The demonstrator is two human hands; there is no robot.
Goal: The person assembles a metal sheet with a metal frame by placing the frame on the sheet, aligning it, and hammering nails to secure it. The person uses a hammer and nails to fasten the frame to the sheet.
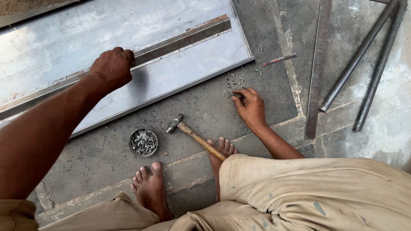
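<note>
The hammer point(195, 134) lies on the concrete floor point(265, 98) between the person's two bare feet, its metal head pointing up toward the sheet and its wooden handle running down and right until it touches the toes of the right foot point(221, 150); neither hand is on it. Up and to the right of the hammer head, the right hand point(249, 105) rests on the floor with its fingers curled together, pinching at the scattered small rivets point(238, 81) that lie just beyond its fingertips; whether one is already caught between them cannot be told. Up and to the left of the hammer, well apart from it, the left hand point(112, 67) is clenched into a fist and presses down on a long angle strip point(184, 38) that runs along the large steel sheet point(85, 38), whose lower edge passes just above the hammer head. Just left of the hammer head sits a small round tin point(143, 142) full of more rivets, with the left foot point(148, 185) below it. Farther right of the hammer, past the right hand, a flat steel bar point(319, 68) and two round rods point(368, 55) lie on the floor, and a thin punch point(279, 59) rests above the scattered rivets.
</note>
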